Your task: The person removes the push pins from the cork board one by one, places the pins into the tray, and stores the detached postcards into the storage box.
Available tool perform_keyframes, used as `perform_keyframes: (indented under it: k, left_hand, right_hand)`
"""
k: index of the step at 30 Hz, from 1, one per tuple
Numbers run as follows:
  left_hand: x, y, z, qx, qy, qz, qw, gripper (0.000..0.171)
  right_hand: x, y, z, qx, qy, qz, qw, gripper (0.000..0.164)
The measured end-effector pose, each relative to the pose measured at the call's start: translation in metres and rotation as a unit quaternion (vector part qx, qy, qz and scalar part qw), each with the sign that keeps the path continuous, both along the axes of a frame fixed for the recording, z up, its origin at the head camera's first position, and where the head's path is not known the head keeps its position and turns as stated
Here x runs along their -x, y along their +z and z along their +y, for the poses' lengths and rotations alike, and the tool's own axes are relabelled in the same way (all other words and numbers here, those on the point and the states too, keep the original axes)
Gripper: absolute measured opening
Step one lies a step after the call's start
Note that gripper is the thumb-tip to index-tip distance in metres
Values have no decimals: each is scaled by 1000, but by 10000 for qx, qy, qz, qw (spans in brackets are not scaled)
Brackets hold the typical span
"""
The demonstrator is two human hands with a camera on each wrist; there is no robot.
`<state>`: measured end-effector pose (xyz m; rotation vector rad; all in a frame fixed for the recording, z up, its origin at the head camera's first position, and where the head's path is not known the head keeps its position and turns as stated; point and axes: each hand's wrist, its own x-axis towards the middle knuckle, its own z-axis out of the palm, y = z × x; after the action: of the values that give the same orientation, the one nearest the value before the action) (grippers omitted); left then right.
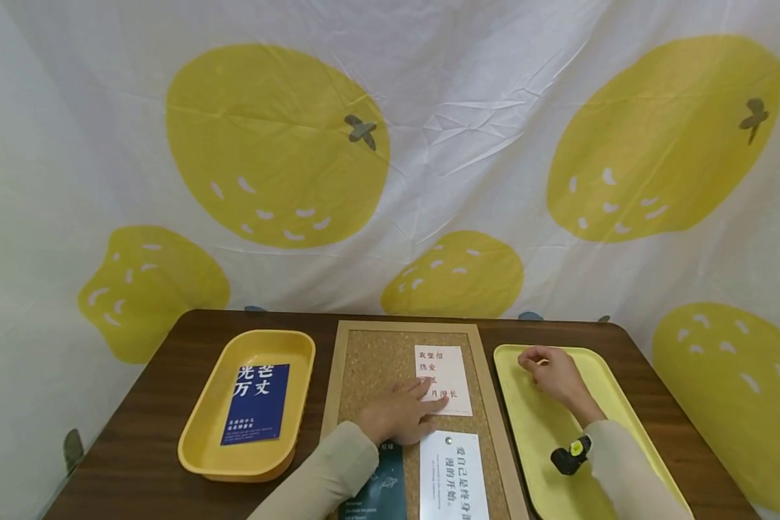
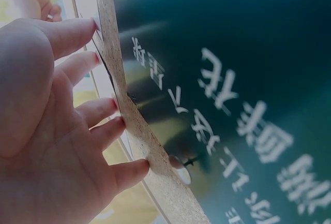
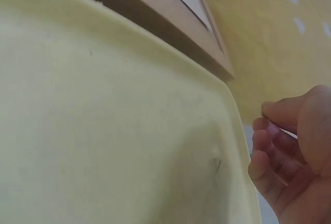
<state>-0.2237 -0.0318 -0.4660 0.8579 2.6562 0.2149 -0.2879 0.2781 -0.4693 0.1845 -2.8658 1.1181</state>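
My left hand (image 1: 399,413) lies with spread, fairly straight fingers on the lower part of a pinkish-white card (image 1: 443,372) with red characters, which rests on a framed cork board (image 1: 377,354). Over the yellow tray (image 1: 513,404) on the right, my right hand (image 1: 552,372) pinches a thumbtack (image 3: 264,114) between thumb and index finger; only a tiny dark bit of it shows. Below the left hand are a dark green card (image 1: 386,487) and a white card (image 1: 451,477) with a tack (image 1: 448,440) at its top. Another tack (image 2: 181,169) shows at the green card's edge.
To the left stands a deep yellow basin (image 1: 198,440) with a blue card (image 1: 255,412) leaning inside. In the yellow tray lies a small tack (image 3: 217,163). All stand on a dark wood table (image 1: 139,426), with a fruit-print curtain (image 1: 422,166) hanging behind.
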Motion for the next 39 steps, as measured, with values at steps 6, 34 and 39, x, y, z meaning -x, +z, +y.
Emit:
perform_keyframes:
  k: [6, 34, 39]
  left_hand:
    - [1, 1, -1, 33, 19, 32, 10000, 51]
    - [2, -2, -1, -95, 53, -52, 9999, 51]
    - [2, -1, -2, -79, 26, -31, 10000, 52]
  right_hand:
    - [-1, -1, 8, -91, 2, 65, 9999, 18]
    - [-1, -24, 30, -471, -233, 120, 9985, 13]
    - [1, -25, 31, -556, -226, 166, 9981, 13]
